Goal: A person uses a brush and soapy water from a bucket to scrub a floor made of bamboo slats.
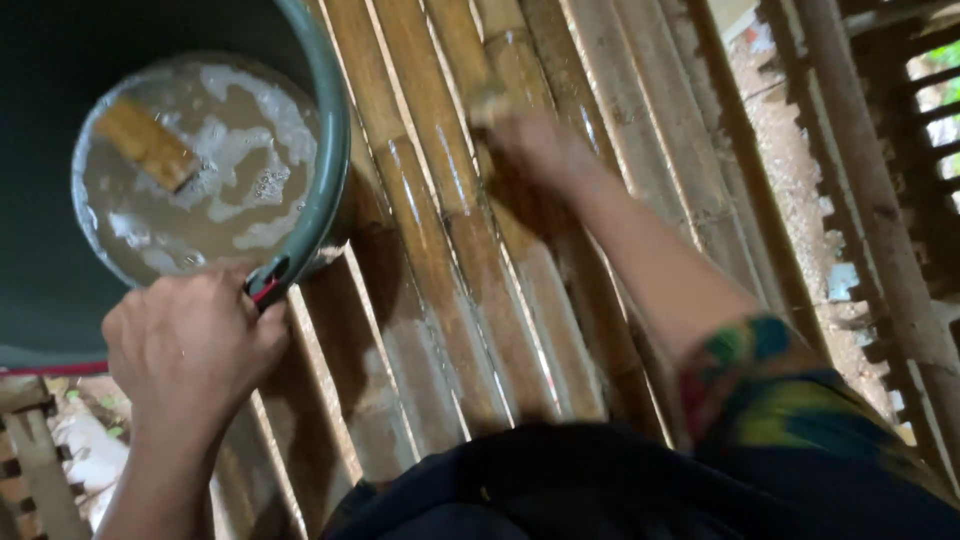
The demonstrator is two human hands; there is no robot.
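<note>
A dark green bucket (335, 170) sits at the upper left, holding murky, foamy water with a tan block (147, 143) floating in it. My left hand (190, 345) grips the bucket's rim at its near edge, by a red fitting. My right hand (535, 150), blurred by motion, presses on the wet bamboo slats (440, 250) to the right of the bucket. Something pale shows at its fingertips; I cannot tell what it is.
The bamboo floor runs diagonally across the view, wet and glossy in the middle. Bare ground (790, 170) and a wooden lattice (900, 130) lie beyond its right edge. My dark clothing fills the bottom, with a colourful sleeve (770, 390) on my right arm.
</note>
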